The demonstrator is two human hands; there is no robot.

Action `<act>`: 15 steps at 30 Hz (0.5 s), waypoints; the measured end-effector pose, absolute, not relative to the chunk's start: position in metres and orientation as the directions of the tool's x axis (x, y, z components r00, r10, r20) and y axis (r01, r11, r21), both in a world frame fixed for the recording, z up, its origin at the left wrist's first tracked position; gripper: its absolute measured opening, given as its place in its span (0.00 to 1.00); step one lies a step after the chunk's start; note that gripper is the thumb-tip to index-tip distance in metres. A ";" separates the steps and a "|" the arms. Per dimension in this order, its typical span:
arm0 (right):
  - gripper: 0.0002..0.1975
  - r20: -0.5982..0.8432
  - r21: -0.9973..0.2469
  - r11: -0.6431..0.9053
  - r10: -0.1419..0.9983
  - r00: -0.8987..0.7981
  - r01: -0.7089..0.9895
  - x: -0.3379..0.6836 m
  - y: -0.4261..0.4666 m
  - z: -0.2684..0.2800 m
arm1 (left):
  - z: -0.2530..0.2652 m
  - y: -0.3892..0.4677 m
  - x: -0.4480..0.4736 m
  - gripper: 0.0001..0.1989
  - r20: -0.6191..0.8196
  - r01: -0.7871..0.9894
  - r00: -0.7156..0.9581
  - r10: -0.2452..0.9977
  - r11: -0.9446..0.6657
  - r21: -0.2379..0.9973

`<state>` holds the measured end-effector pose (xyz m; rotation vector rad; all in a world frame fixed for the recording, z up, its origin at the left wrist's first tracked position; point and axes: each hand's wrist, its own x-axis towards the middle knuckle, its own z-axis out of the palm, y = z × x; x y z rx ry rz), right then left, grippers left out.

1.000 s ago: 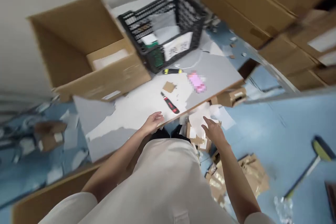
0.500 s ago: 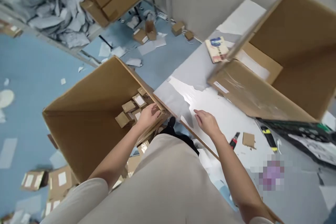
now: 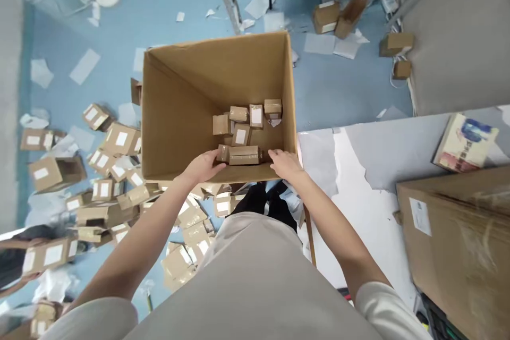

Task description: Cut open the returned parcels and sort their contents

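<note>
A large open cardboard box stands in front of me, with several small taped cardboard boxes on its floor. My left hand reaches over its near rim, fingers apart, close beside a small carton. Just right of that carton lies a longer small box. My right hand is over the same rim near the right corner, with its fingers stretched inward and nothing visible in them. Farther in, another small box sits against the right wall.
Many small labelled cartons and paper scraps cover the blue floor at left. A co-worker's hands hold a carton at far left. At right, a white table bears a large cardboard box and a book. A shelf stands behind.
My view has turned left, so the open box now lies straight ahead. My right hand has moved from above the table to the box's near rim; the left stays at the box.
</note>
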<state>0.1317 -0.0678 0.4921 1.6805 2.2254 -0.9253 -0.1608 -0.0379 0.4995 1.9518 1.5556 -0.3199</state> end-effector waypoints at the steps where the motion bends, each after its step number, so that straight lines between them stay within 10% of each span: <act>1: 0.24 -0.545 -0.363 0.179 0.755 -0.364 0.914 0.119 -0.060 0.486 | 0.496 -0.040 -0.176 0.33 -0.579 0.955 0.241 0.779 -0.084 0.284; 6: 0.17 -0.682 -0.418 0.167 0.592 -0.430 0.893 0.075 -0.029 0.435 | 0.448 -0.034 -0.243 0.34 -0.754 0.960 0.126 0.645 0.113 0.257; 15: 0.19 -0.925 -0.073 -0.011 0.376 -0.063 0.997 0.076 0.016 0.264 | 0.226 0.036 -0.328 0.26 -0.900 0.849 -0.076 0.429 0.501 0.167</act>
